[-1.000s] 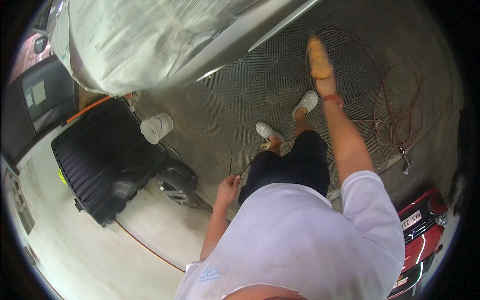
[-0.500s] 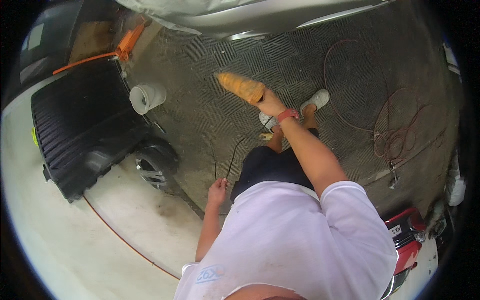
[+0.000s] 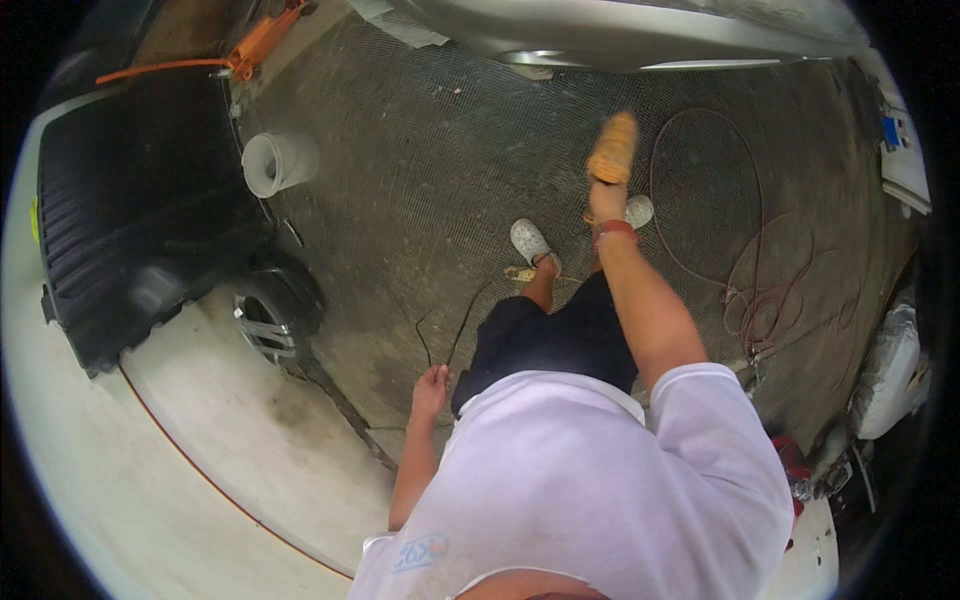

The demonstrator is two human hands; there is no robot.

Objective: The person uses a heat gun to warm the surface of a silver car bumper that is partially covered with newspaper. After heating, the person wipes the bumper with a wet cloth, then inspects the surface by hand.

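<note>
While the right hand point(image 3: 606, 196) grips an orange mitt point(image 3: 613, 147), a white bucket point(image 3: 277, 163) lies tipped.

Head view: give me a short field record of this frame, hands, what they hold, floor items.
right hand: raised forward, wearing a shaggy orange-yellow wash mitt, red band at the wrist
left hand: hanging low by the hip, holds nothing visible
floor: dark textured rubber matting, pale concrete at lower left
near the left hand: thin black cord lying on the matting
near the right hand: looped reddish hose coiled on the matting
other items: white paper roll on its side, black ribbed plastic tray, silver car body at the top edge
</note>
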